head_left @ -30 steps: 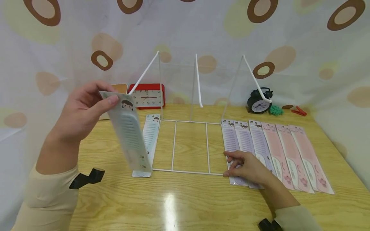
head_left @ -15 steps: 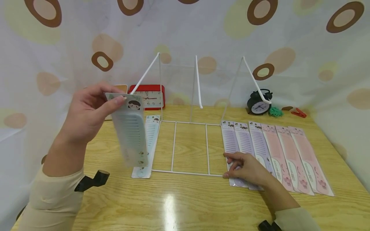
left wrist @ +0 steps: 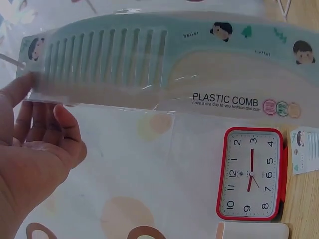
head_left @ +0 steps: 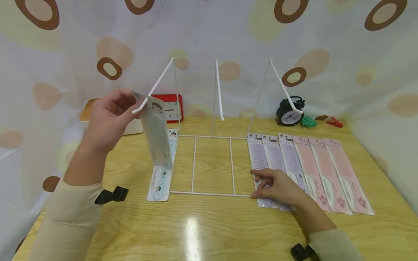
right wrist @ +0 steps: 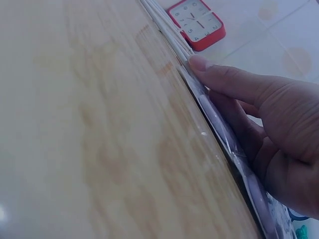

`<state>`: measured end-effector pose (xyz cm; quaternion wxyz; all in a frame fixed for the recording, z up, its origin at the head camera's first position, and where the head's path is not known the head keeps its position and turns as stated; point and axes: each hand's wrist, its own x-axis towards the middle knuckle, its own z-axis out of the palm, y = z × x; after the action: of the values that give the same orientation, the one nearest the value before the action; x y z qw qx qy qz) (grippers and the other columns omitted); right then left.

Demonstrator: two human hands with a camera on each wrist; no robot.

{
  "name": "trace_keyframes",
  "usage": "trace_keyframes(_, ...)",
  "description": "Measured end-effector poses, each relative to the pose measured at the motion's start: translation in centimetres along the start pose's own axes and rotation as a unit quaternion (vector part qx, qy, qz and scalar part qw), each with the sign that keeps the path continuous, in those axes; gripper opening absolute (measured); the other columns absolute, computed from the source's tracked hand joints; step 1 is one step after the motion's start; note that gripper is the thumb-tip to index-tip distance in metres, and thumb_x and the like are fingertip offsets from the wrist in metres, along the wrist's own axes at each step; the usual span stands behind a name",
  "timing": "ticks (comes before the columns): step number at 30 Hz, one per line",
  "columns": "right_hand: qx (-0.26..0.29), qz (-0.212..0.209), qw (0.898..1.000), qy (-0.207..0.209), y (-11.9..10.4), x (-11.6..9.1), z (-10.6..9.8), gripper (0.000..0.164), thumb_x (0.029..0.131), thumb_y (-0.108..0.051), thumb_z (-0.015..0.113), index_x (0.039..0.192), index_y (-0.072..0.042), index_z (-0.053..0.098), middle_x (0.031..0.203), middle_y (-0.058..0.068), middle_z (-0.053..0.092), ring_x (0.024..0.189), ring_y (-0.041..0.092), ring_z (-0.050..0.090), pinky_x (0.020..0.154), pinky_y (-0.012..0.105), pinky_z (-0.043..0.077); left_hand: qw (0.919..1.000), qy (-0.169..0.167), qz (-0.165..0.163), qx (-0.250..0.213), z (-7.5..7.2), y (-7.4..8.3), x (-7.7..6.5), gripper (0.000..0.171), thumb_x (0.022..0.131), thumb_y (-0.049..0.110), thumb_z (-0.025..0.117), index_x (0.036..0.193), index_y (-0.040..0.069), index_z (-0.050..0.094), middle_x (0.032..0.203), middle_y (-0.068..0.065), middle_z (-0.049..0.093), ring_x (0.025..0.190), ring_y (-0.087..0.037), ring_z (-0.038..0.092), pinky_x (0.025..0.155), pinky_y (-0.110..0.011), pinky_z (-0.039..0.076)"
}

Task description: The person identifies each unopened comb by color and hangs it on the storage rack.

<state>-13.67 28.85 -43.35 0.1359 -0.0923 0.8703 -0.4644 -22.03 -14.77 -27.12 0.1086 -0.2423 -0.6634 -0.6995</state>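
My left hand (head_left: 112, 116) pinches the top end of a pale green plastic comb (head_left: 156, 127) in a clear sleeve, which hangs down from the fingers. That end meets the left hook (head_left: 160, 79) of a white wire rack (head_left: 209, 194); whether the hook passes through the sleeve, I cannot tell. In the left wrist view, the sleeved comb (left wrist: 119, 55) shows its teeth and printed lettering. Under it on the table lies another green sleeved comb (head_left: 159, 185). My right hand (head_left: 277, 186) rests its thumb and forefinger, spread apart, on the right side of the rack's base, over purple sleeved combs (head_left: 289, 152).
Pink sleeved combs (head_left: 320, 159) lie right of the purple ones. Behind the rack stand a red clock (head_left: 171, 108), a black alarm clock (head_left: 290, 114), a green scrunchie-like thing (head_left: 308, 122) and a red clip (head_left: 334, 122). Two more hooks (head_left: 219, 90) stick out forward.
My left hand has moved right with the green comb, bringing its top end to the left hook. The right hand has stayed on the rack's base. The view has shifted slightly.
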Motion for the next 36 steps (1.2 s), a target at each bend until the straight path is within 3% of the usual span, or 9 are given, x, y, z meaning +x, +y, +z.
trace_keyframes(5, 0.011, -0.001, 1.0, -0.001, 0.2, 0.0, -0.1, 0.083, 0.072, -0.025, 0.09, 0.142, 0.0, 0.053, 0.105, 0.011, 0.066, 0.079, 0.012, 0.07, 0.068, 0.023, 0.052, 0.9986, 0.002, -0.043, 0.031, 0.2, -0.9, 1.8, 0.015, 0.088, 0.001, 0.074, 0.099, 0.011, 0.068, 0.093, 0.0, 0.066, 0.081, -0.013, 0.059, 0.075, -0.017, 0.054)
trace_keyframes(11, 0.023, -0.002, 1.0, -0.005, 0.2, 0.1, 0.0, 0.084, 0.072, -0.023, 0.09, 0.142, 0.002, 0.052, 0.104, 0.012, 0.066, 0.078, 0.012, 0.069, 0.067, 0.023, 0.052, 0.9949, -0.002, -0.081, 0.06, 0.5, -2.1, 4.3, 0.019, 0.088, 0.011, 0.077, 0.103, 0.01, 0.067, 0.097, 0.0, 0.065, 0.083, -0.017, 0.056, 0.072, -0.017, 0.051)
trace_keyframes(17, 0.013, -0.01, 1.0, -0.002, 0.3, 0.1, -0.1, 0.084, 0.073, -0.024, 0.09, 0.142, 0.003, 0.052, 0.104, 0.011, 0.066, 0.077, 0.012, 0.069, 0.065, 0.023, 0.051, 0.9871, -0.006, -0.109, 0.117, 0.8, -3.1, 6.7, 0.024, 0.089, 0.024, 0.077, 0.109, 0.016, 0.068, 0.104, 0.005, 0.066, 0.093, -0.016, 0.056, 0.079, -0.019, 0.048)
trace_keyframes(22, 0.022, -0.012, 1.0, -0.003, 0.4, 0.2, 0.1, 0.083, 0.073, -0.022, 0.09, 0.142, 0.004, 0.051, 0.104, 0.012, 0.066, 0.077, 0.012, 0.069, 0.065, 0.023, 0.052, 0.9805, -0.015, -0.135, 0.142, 1.0, -3.8, 8.4, 0.025, 0.09, 0.028, 0.076, 0.109, 0.016, 0.068, 0.102, 0.005, 0.065, 0.09, -0.015, 0.056, 0.073, -0.021, 0.048)
trace_keyframes(28, 0.021, -0.012, 1.0, -0.003, 0.6, 0.3, 0.3, 0.083, 0.073, -0.023, 0.09, 0.142, 0.003, 0.051, 0.104, 0.011, 0.066, 0.076, 0.013, 0.069, 0.067, 0.023, 0.053, 0.9696, -0.025, -0.153, 0.19, 0.9, -4.3, 9.4, 0.036, 0.091, 0.039, 0.073, 0.119, 0.016, 0.065, 0.113, 0.004, 0.063, 0.103, -0.016, 0.056, 0.087, -0.025, 0.046)
trace_keyframes(36, 0.018, -0.017, 1.0, -0.005, 0.8, 0.4, 0.3, 0.083, 0.074, -0.025, 0.089, 0.143, 0.003, 0.051, 0.103, 0.011, 0.066, 0.076, 0.013, 0.069, 0.068, 0.023, 0.052, 0.971, -0.02, -0.153, 0.182, 0.5, -5.1, 9.3, 0.044, 0.09, 0.037, 0.075, 0.125, 0.014, 0.062, 0.117, 0.003, 0.063, 0.107, -0.016, 0.057, 0.091, -0.024, 0.047)
